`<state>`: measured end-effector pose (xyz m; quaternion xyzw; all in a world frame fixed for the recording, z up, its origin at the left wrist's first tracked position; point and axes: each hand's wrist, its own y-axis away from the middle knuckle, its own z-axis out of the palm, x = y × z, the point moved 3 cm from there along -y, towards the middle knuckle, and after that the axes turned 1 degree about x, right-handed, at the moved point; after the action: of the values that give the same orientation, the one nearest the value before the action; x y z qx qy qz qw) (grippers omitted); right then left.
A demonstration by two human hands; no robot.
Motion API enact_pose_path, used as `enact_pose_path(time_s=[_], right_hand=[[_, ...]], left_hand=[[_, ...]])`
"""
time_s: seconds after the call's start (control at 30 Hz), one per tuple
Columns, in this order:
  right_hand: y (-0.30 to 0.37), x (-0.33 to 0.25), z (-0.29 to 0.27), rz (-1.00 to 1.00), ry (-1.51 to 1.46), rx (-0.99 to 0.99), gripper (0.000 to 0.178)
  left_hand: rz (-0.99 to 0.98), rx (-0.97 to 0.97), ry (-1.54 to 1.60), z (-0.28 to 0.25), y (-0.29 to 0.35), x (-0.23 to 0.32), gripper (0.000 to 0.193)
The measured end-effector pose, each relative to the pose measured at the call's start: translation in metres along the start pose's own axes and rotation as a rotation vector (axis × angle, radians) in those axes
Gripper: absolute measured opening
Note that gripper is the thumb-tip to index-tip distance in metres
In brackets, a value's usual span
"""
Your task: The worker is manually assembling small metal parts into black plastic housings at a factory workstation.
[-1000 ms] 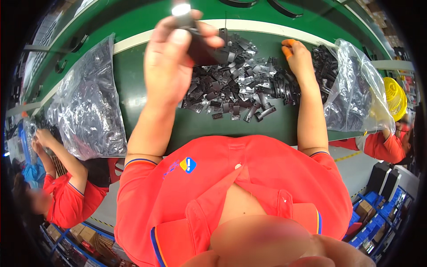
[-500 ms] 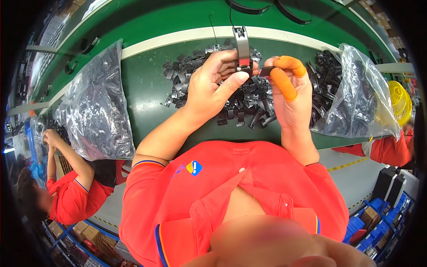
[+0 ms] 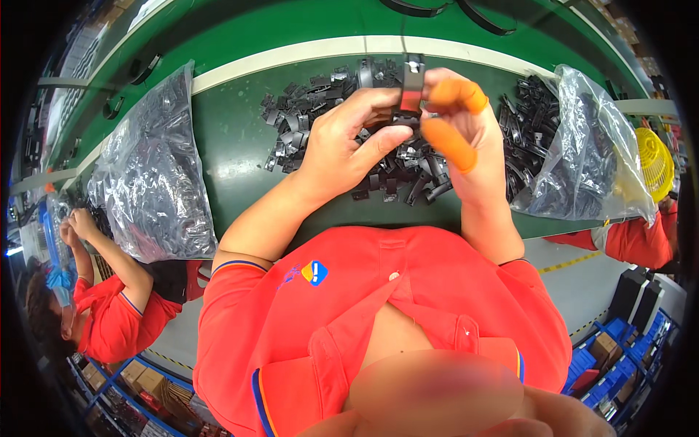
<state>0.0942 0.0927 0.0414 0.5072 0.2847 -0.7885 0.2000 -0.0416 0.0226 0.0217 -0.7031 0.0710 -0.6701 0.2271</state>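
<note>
The left hand (image 3: 338,149) pinched the curved black band (image 3: 413,79) above the small parts (image 3: 293,122) on the table (image 3: 237,178), a grip best kept steady for the right hand (image 3: 477,135), which had drawn closer since the earlier frame, its small dark piece out of sight and its hold impossible to tell.

My right hand (image 3: 480,138) wears plain orange finger covers (image 3: 451,146). The part (image 3: 413,71) in my left hand (image 3: 342,142) is black with a red patch, perhaps only my shirt (image 3: 357,284) reflected. That shirt is red, its collar (image 3: 263,400) edged in blue and orange, its badge (image 3: 315,274) blue and yellow. The small pieces (image 3: 294,137) are black, the tabletop (image 3: 237,164) dark green, the basket (image 3: 654,164) yellow.
</note>
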Motion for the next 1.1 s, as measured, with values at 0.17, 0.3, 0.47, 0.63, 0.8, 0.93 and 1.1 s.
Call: enact_pose_path(time_s=[0.17,0.3,0.47,0.63,0.8,0.93,1.1], right_hand=[[-0.003,0.000,0.005,0.118,-0.020,-0.068,0.040],[0.003,0.000,0.007,0.021,0.328,-0.003,0.022],[0.012,0.002,0.007,-0.193,0.531,0.108,0.022],[0.011,0.006,0.011,-0.179,0.411,0.104,0.023],[0.017,0.002,0.015,0.015,0.257,0.108,0.025],[0.017,0.007,0.015,0.104,0.186,0.079,0.030],[0.012,0.019,0.016,0.117,-0.060,-0.068,0.045]], left_hand=[[0.045,-0.110,-0.168,0.008,0.005,0.003,0.031],[0.012,-0.072,-0.088,0.016,0.009,-0.003,0.031],[-0.093,-0.035,0.128,0.030,0.016,-0.005,0.031],[-0.118,-0.016,0.281,0.032,0.015,-0.002,0.030],[-0.162,-0.021,0.382,0.031,0.018,-0.001,0.028],[-0.205,-0.034,0.419,0.028,0.018,0.000,0.027],[-0.149,0.016,0.429,0.027,0.016,-0.009,0.029]])
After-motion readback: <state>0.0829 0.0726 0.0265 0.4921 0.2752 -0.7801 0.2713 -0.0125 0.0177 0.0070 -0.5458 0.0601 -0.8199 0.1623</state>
